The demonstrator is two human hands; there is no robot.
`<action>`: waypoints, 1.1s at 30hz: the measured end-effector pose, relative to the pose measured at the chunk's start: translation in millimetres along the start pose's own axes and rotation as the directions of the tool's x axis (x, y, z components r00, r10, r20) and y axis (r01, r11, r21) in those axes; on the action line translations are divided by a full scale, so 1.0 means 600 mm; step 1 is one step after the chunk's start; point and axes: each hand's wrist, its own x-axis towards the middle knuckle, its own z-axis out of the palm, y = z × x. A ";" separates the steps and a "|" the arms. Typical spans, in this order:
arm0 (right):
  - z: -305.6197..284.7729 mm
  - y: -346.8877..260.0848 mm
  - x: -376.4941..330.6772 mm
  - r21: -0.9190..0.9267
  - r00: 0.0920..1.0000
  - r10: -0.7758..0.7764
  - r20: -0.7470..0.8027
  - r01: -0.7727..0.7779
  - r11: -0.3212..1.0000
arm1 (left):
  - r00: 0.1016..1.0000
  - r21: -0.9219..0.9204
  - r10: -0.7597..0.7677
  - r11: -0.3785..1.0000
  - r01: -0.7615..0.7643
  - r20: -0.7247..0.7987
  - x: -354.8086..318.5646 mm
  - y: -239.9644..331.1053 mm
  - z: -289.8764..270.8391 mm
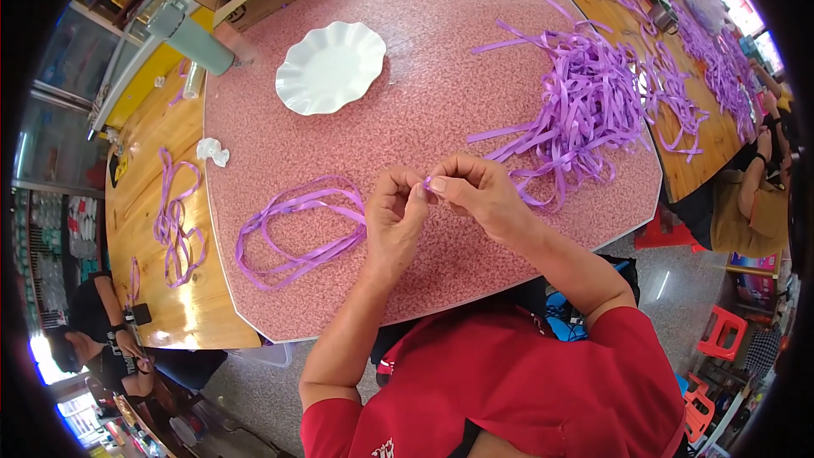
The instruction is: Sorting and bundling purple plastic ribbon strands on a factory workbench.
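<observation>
My left hand (394, 208) and right hand (476, 191) meet above pink table (441, 51), fingertips pinching purple ribbon end (426, 184) between them for fine control. Looped ribbon (297, 233) trails left; ribbon pile (585, 102) near right, handy.

A single wide fisheye view is looking steeply down from the person's head. The camera is facing forward over a pink speckled bench (441, 59), whose near edge is curving across the lower middle. The person's red shirt (509, 390) is filling the bottom, very close to the lens, and both forearms are rising from it toward the centre. Straight edges are bending near the dark round rim. A wooden bench (161, 288) is lying beyond the pink bench's left edge. No second view is sharing the scene.
</observation>
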 end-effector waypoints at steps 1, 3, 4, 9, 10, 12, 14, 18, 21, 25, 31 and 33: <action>-0.002 -0.002 -0.001 0.079 0.999 0.054 0.005 -0.055 0.995 | 1.000 0.012 0.011 1.000 -0.011 0.025 0.002 -0.004 0.001; -0.005 -0.001 0.000 0.109 0.995 0.101 0.008 -0.102 0.989 | 0.999 0.016 0.045 0.999 -0.045 0.015 0.003 -0.004 0.003; -0.008 0.001 0.000 0.135 0.988 0.151 0.013 -0.151 0.979 | 0.997 0.015 0.079 0.997 -0.079 0.004 0.003 -0.006 0.005; -0.005 0.002 0.004 0.186 0.980 0.198 0.013 -0.197 0.963 | 0.989 0.191 0.145 0.972 -0.138 -0.021 0.014 -0.012 -0.009; -0.004 0.001 0.002 0.196 0.976 0.217 -0.004 -0.212 0.957 | 0.981 0.262 0.193 0.948 -0.181 -0.022 0.014 -0.014 -0.009; -0.006 0.003 0.003 0.166 0.981 0.192 -0.005 -0.188 0.968 | 0.970 0.319 0.241 0.921 -0.225 -0.011 0.012 -0.013 -0.005; -0.008 0.002 0.004 0.135 0.987 0.161 -0.015 -0.157 0.978 | 0.958 0.368 0.288 0.889 -0.272 0.011 0.012 -0.011 0.004; -0.007 0.004 0.004 0.118 0.988 0.155 -0.013 -0.152 0.981 | 0.860 0.512 0.509 0.730 -0.453 0.036 0.016 -0.009 0.009; -0.005 -0.001 0.001 0.092 0.989 0.146 0.005 -0.146 0.985 | 0.847 0.587 0.518 0.652 -0.479 0.116 0.014 -0.012 -0.004; -0.008 0.000 0.002 0.074 0.992 0.125 0.006 -0.125 0.989 | 0.852 0.605 0.499 0.634 -0.482 0.156 0.012 0.005 -0.002; -0.004 -0.002 0.003 -0.011 0.998 0.064 -0.024 -0.064 0.998 | 0.921 0.450 0.387 0.817 -0.361 0.037 0.011 -0.005 -0.005; -0.006 0.001 0.004 -0.030 0.999 0.026 -0.035 -0.027 0.999 | 0.943 0.381 0.331 0.869 -0.315 0.024 0.012 -0.010 -0.009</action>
